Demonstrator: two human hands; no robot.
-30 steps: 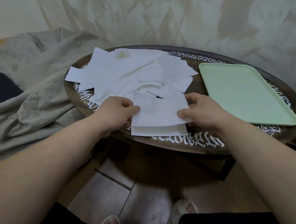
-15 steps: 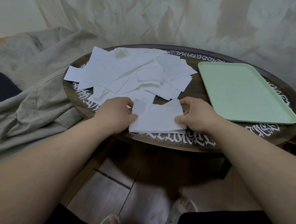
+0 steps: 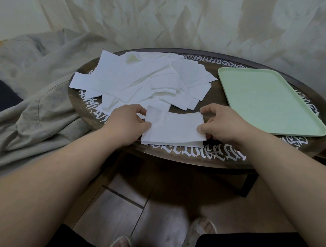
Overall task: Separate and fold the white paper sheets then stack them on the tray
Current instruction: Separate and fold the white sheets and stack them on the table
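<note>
We are early in the job — the green tray (image 3: 269, 102) beyond our right hand (image 3: 224, 124) holds nothing yet. Between our fingers lies one folded sheet (image 3: 174, 128) on the surface (image 3: 225, 106), its side edges pinched by the left hand (image 3: 128, 121) and the right. Just past the fingertips, the loose pile (image 3: 141, 80) waits — nearly all the sheets remain to separate, fold and stack.

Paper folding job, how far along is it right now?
Barely begun. The tray holds nothing yet. The left hand and right hand pinch one sheet, folded over at the table edge. The pile behind is still unfolded.
</note>
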